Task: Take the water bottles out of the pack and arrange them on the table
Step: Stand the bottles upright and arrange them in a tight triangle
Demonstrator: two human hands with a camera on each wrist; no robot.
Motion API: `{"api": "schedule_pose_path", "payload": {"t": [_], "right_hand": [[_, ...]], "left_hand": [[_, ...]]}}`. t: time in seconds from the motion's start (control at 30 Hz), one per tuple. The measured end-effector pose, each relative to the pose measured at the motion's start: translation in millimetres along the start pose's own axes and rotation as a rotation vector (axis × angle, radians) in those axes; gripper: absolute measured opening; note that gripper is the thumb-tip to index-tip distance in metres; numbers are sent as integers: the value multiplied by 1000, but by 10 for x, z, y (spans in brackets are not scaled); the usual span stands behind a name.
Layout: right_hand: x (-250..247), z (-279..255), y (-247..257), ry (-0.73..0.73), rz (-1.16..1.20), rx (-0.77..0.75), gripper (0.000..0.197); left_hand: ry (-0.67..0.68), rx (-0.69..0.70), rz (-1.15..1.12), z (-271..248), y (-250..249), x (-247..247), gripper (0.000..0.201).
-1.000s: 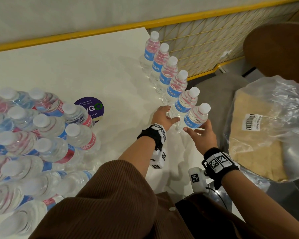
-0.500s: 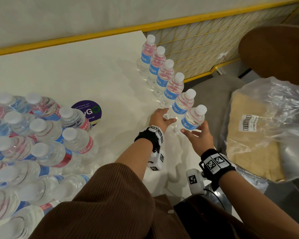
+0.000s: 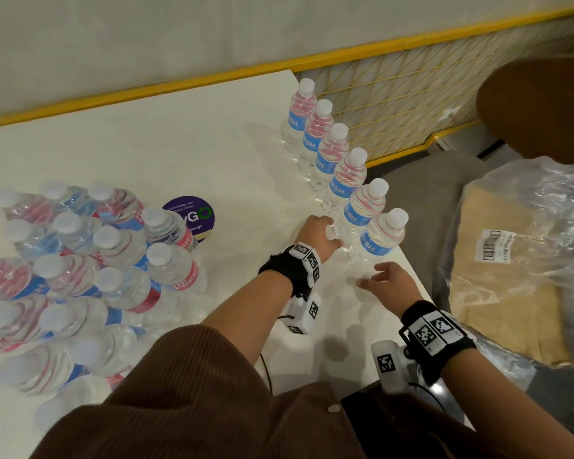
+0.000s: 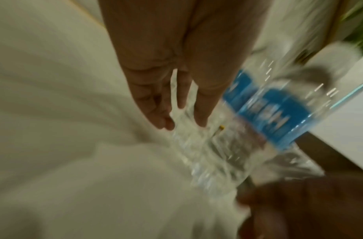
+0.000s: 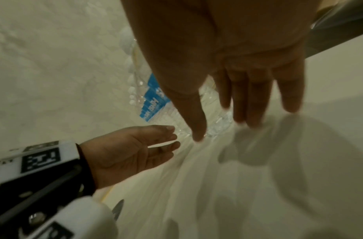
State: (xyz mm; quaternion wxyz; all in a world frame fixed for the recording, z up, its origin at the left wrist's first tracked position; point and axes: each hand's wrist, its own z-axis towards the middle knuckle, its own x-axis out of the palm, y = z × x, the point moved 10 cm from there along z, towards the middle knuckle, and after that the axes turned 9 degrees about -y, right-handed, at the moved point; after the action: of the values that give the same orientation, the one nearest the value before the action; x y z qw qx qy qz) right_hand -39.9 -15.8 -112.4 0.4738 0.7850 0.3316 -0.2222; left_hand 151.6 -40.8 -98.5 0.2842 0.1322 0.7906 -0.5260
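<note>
Both hands lay open and empty beside the near end of a row of six upright water bottles.

The left hand (image 3: 317, 235), fingers straight and close together, had its fingertips at the base of the second-nearest bottle (image 3: 362, 212); whether they touched it was unclear. The right hand (image 3: 390, 283) hovered just short of the nearest bottle (image 3: 380, 241), fingers loosely spread and holding nothing, as the right wrist view also showed. The row ran along the right edge of the white table (image 3: 146, 154), caps up, blue labels facing the person. Well to the left, the pack (image 3: 80, 266) of remaining bottles sat on the table, a round purple sticker (image 3: 193, 213) just behind it. Off the table's right edge lay a clear plastic bag (image 3: 524, 260) with brown contents.
</note>
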Motion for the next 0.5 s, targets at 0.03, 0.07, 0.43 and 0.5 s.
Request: {"api": "schedule_pose_path", "payload": {"t": [0.03,0.07,0.43,0.5], "right_hand": [[134,-55,-20,113,-94,-12,51],[264,-133,-8,215,-169,-39,39],[1546,-1201,1653,487,-108,-567,59],[1751,-1375,1946,478,-61,-652,74]], "left_hand": [[19,14,24,-63,-68,-119,53],[27,29,34,-129,-146,-268,50],[-432,-185,581,-908,234,-2649,39],[-393,-287,621,-892,505,-2816,40]]}}
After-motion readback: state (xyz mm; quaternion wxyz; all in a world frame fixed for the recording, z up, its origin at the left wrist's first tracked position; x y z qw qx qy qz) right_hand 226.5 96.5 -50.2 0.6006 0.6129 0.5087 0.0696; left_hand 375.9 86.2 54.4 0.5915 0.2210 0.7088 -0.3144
